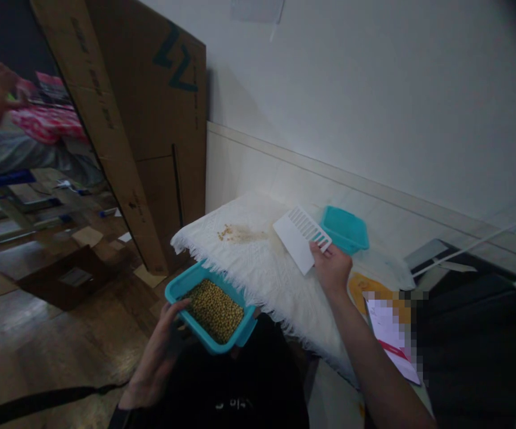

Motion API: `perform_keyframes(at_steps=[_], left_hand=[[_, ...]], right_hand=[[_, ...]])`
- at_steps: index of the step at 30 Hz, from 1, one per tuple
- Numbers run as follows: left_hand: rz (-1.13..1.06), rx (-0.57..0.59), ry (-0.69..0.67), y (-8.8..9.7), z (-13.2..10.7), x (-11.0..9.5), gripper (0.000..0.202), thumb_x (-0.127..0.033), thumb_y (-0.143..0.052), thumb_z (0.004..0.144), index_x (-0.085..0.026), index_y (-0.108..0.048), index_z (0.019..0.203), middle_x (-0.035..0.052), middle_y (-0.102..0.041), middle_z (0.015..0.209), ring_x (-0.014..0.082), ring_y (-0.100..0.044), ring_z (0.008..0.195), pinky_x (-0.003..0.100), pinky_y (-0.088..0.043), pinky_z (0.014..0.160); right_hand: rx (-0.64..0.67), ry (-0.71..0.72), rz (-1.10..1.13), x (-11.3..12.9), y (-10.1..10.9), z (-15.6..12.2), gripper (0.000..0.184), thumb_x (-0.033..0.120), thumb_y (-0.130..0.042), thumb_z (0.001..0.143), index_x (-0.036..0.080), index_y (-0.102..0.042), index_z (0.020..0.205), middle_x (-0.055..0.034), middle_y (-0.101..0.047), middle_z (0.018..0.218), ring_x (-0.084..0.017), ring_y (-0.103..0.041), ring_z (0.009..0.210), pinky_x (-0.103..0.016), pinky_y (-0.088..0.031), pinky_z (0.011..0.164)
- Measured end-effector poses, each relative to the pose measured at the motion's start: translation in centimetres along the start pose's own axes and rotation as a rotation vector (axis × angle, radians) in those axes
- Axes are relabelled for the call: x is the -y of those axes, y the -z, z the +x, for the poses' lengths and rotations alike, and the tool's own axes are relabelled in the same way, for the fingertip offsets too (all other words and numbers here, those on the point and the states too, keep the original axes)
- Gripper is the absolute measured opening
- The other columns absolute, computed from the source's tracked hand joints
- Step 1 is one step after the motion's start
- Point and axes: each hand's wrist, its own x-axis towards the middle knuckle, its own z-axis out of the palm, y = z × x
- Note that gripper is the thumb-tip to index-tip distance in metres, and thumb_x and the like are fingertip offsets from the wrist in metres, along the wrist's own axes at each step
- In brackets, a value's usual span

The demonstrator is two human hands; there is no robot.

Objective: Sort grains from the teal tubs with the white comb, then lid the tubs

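Observation:
My left hand (168,325) grips the near-left rim of a turquoise plastic tub (245,333), thumb over the edge. Inside lie many round yellowish beans (220,310). The tub is held just below the fringed edge of a white cloth (258,262) on a table. My right hand (333,265) pinches a flat white plastic scoop (298,241) with slots along one side, tilted over the cloth. Left of the scoop, a small scatter of brownish bits (227,232) lies on the cloth. Behind my right hand stands a second turquoise tub (345,229).
A tall cardboard box (159,119) stands left of the table, against the wall. An open carton (68,277) lies on the floor. At the right are a phone-like screen (389,336) and dark items. Another person's hand (1,89) shows far left.

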Motion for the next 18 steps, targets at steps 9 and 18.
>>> perform_keyframes(at_steps=[9, 18], left_hand=[[0.006, -0.015, 0.01, 0.5, 1.0, 0.3, 0.072, -0.052, -0.106, 0.068, -0.032, -0.069, 0.127, 0.0039, -0.078, 0.098, 0.0393, -0.085, 0.105, 0.047, -0.067, 0.082], [0.0, -0.012, 0.012, 0.2, 0.6, -0.1, 0.078, -0.05, -0.108, 0.067, -0.034, -0.068, 0.132, 0.0067, -0.079, 0.106, 0.041, -0.085, 0.108, 0.048, -0.068, 0.082]], right_hand=[[0.016, 0.051, -0.321, 1.2, -5.1, -0.8, 0.03, 0.039, -0.069, 0.1, 0.026, -0.072, 0.072, -0.014, -0.083, 0.076, -0.028, -0.074, 0.072, -0.035, -0.046, 0.069], [0.124, 0.132, -0.267, 2.2, -7.1, -0.8, 0.034, 0.033, -0.073, 0.1, 0.029, -0.063, 0.068, -0.0066, -0.073, 0.065, -0.024, -0.063, 0.065, -0.033, -0.037, 0.065]])
